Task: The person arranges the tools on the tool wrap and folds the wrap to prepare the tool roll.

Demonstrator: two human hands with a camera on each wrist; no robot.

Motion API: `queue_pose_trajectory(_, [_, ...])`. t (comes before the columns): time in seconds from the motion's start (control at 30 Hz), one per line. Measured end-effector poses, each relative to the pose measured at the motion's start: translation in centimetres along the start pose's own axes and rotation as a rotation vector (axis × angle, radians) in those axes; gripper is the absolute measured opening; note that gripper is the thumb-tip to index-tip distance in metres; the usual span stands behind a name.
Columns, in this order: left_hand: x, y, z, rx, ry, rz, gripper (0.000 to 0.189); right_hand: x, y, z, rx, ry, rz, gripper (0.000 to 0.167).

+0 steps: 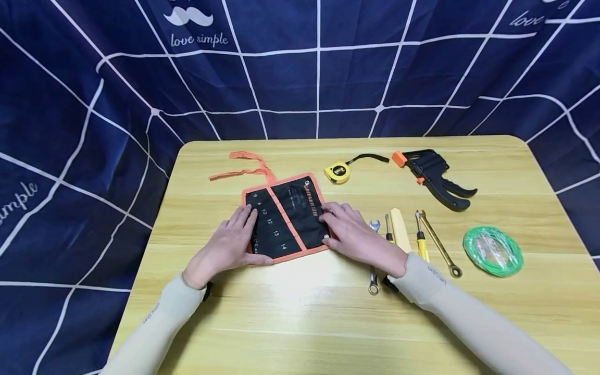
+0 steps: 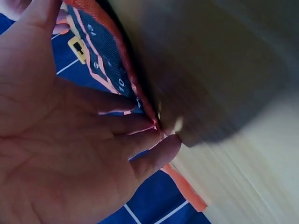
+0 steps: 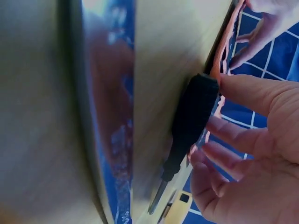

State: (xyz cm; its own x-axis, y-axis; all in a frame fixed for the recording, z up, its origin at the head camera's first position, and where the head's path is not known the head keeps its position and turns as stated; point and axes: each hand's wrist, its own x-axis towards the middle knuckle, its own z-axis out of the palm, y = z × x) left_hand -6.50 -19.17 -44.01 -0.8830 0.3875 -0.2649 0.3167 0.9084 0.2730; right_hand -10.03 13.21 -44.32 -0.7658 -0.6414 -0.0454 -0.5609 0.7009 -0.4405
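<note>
A black tool pouch [image 1: 292,221] with orange edging lies spread on the table, its orange ties [image 1: 250,161] trailing toward the back left. Printed numbers run down its left panel. My left hand [image 1: 229,239] rests on the left edge, fingers extended over the cloth and thumb along the front edge. At the right edge, my right hand [image 1: 353,234] touches the border with loosely bent fingers. In the right wrist view, a black-handled screwdriver [image 3: 194,112] lies just beside that hand. A combination wrench [image 1: 373,288] lies partly under the right forearm.
Right of the pouch lie a cream tapered piece [image 1: 400,229], a yellow-handled screwdriver [image 1: 422,245], a ratchet wrench [image 1: 440,245] and a green wire coil [image 1: 493,250]. Farther back are a yellow tape measure [image 1: 337,173] and a black bar clamp [image 1: 438,179]. Blue cloth surrounds the table.
</note>
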Motion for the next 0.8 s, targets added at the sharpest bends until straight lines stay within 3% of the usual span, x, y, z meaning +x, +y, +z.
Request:
queue_pose_trajectory(0.1, [0.0,-0.1,0.0,-0.010,-0.031,0.009,0.132,0.0,0.0,-0.1,-0.015,-0.011,-0.001,0.046])
queue_pose_trajectory(0.37, [0.4,-0.2,0.0,0.072,-0.055,0.020,0.128,0.1,-0.1,-0.1,0.001,-0.043,-0.002,0.050])
queue_pose_trajectory(0.57, [0.9,-0.2,-0.2,0.131,-0.031,0.055,0.125,-0.4,0.0,-0.3,0.058,-0.050,0.027,0.064])
queue_pose_trajectory(0.8, [1.3,-0.4,-0.6,0.120,-0.085,0.063,0.125,-1.6,0.5,-0.5,0.113,0.011,0.025,0.075])
